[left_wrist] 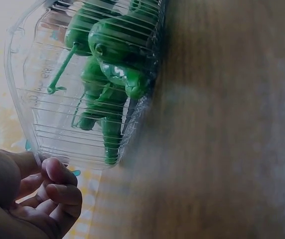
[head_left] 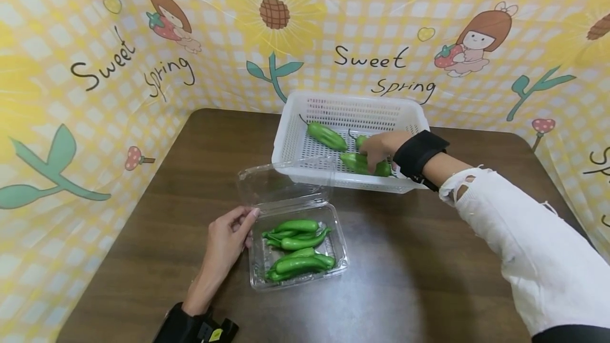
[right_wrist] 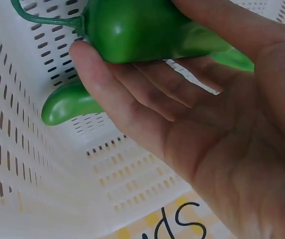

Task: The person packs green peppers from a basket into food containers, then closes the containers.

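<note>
Brown wood-grain table (head_left: 167,216), yellow checked "Sweet Spring" backdrop (head_left: 95,68) around.

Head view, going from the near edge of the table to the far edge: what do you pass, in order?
Left hand touching the clear clamshell container of green peppers → its raised lid → white perforated basket, where the right hand grips a green pepper → yellow backdrop.

Glossy green peppers (head_left: 295,245) fill a clear plastic clamshell (head_left: 333,269); perforated white plastic basket (head_left: 295,136); dark wood-grain table (head_left: 190,173).
</note>
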`<state>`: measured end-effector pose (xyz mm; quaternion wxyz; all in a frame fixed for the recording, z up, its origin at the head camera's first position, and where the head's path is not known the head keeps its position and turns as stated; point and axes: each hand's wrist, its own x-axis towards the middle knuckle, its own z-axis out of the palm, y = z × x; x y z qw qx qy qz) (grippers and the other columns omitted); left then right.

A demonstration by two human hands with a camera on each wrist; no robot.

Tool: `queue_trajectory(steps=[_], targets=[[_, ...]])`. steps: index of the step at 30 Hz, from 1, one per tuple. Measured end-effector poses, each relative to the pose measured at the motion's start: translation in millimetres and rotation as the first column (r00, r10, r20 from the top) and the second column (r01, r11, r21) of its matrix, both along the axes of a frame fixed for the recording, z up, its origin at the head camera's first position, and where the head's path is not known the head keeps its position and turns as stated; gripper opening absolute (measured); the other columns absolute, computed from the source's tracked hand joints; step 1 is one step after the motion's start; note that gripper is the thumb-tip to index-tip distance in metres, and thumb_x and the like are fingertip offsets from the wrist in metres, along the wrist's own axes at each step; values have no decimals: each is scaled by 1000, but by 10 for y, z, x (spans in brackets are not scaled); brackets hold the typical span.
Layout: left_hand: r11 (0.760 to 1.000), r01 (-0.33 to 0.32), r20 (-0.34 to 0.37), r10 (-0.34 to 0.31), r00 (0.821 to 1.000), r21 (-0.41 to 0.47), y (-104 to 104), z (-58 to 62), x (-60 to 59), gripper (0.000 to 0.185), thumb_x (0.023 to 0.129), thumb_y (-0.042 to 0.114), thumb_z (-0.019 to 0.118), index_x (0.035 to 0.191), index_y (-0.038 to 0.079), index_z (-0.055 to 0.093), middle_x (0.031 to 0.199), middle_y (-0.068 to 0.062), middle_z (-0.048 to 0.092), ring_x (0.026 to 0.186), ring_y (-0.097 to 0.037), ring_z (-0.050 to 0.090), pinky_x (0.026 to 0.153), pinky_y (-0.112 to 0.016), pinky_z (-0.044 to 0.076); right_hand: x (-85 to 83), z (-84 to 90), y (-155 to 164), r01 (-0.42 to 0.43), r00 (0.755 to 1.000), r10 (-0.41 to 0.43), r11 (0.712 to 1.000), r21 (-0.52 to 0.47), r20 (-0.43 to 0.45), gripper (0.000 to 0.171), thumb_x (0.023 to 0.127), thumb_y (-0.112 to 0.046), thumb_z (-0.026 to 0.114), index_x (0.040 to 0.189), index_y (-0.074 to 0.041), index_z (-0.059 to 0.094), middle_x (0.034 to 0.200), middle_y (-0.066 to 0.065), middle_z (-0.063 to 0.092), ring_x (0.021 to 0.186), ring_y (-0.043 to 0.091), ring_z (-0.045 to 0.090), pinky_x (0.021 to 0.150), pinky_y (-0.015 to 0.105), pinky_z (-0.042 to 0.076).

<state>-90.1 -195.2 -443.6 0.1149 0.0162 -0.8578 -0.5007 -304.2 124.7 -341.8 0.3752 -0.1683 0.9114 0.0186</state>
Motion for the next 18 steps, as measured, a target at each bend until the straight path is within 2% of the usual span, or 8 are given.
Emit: queue_trajectory(steps=[4,8,10,18], targets=[[1000,-4,2,4,1000,-6,-4,4,-2,21,98,31,63,95,14,74,59,-2,58,44,-14,56,44,-24,45,-3,39,18,-25,999,24,999,-33,-28,50,91,-16,69,136,-6,49,137,17,47,120,31,52,74,41,61],[1000,-3,15,4,1000,-7,1,16,-1,21,99,32,63,96,14,74,59,-3,59,45,-14,56,44,-24,45,24,112,36,-46,997,42,998,-53,-66,30,89,-14,69,114,-6,54,115,12,52,110,27,53,77,44,60],[1000,-3,20,3,1000,-9,3,22,1,22,99,32,62,96,14,74,60,-3,59,45,-15,56,44,-25,46,47,146,41,-49,996,44,997,-60,-82,25,89,-13,69,109,-8,55,109,10,52,105,26,55,77,44,60],[1000,0,32,1,999,-22,15,33,0,22,99,32,62,97,13,73,60,-3,60,46,-16,57,45,-25,45,138,238,92,-104,988,86,984,-148,-125,35,89,-12,69,121,-5,58,110,12,56,95,25,57,73,40,60]])
